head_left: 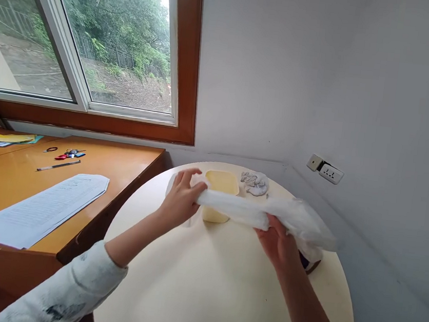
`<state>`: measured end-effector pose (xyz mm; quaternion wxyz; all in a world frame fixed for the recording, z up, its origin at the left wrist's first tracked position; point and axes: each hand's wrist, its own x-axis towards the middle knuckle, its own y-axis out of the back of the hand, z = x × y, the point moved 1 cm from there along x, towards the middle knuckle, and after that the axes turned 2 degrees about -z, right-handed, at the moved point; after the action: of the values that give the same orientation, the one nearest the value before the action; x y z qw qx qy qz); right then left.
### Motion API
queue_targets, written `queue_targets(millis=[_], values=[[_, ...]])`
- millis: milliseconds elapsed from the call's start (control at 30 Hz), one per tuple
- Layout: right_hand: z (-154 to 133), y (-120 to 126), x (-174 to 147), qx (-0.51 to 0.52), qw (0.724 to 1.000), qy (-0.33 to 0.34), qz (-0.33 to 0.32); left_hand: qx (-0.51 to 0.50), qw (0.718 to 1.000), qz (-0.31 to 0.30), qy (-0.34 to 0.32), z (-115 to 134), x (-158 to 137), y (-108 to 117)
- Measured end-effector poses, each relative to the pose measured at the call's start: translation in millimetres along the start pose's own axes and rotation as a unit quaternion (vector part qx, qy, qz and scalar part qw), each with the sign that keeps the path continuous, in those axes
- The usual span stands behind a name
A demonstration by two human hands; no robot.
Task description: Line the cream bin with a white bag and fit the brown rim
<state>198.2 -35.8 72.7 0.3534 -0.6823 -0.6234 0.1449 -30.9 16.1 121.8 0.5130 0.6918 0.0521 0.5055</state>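
Observation:
A white, thin plastic bag (238, 208), gathered into a long strip, stretches between my two hands above the round table. My left hand (183, 194) is closed on its left part, thumb against fingers. Further right, my right hand (277, 240) grips the strip from below, and the looser, crumpled part spreads out past it. Behind the strip stands a pale yellow plastic container (223, 181), partly covered by it. A dark object with a brown edge (309, 265) shows partly beneath the bag on the right; its kind I cannot make out.
On the round cream table (200, 283), a crumpled grey-white cloth (255, 183) lies at the back. An orange-brown desk (132, 164) at left bears papers (46, 206), a pen (59, 165) and keys (71, 154). Walls close in behind and right, with a socket (331, 173).

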Motion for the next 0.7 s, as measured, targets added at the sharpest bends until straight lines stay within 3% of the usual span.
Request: queue_targets(millis=[100,233,333,467,567,700], values=[[-29.6,-11.4,19.6,-0.021,0.994,0.107,0.020,-0.064,0.992,0.107,0.009,8.4,37.5,-2.5],[-55.5,-15.9,46.0,-0.056,0.981,0.185,0.011,-0.162,0.975,0.153,0.022,12.7,77.4,-26.7],[-61.3,-11.3,64.1,-0.069,0.976,0.207,0.000,-0.231,0.965,0.115,0.044,7.8,91.5,-53.0],[-57.5,-3.4,86.0,-0.107,0.978,0.177,0.035,-0.251,0.964,0.020,0.084,-3.0,92.4,-79.3],[-52.0,-0.2,100.1,-0.162,0.973,0.150,0.063,-0.189,0.975,-0.025,0.117,-11.3,88.4,-84.4],[-41.9,2.5,118.4,-0.239,0.961,0.127,0.052,-0.126,0.975,-0.101,0.154,-20.8,86.0,-79.4]])
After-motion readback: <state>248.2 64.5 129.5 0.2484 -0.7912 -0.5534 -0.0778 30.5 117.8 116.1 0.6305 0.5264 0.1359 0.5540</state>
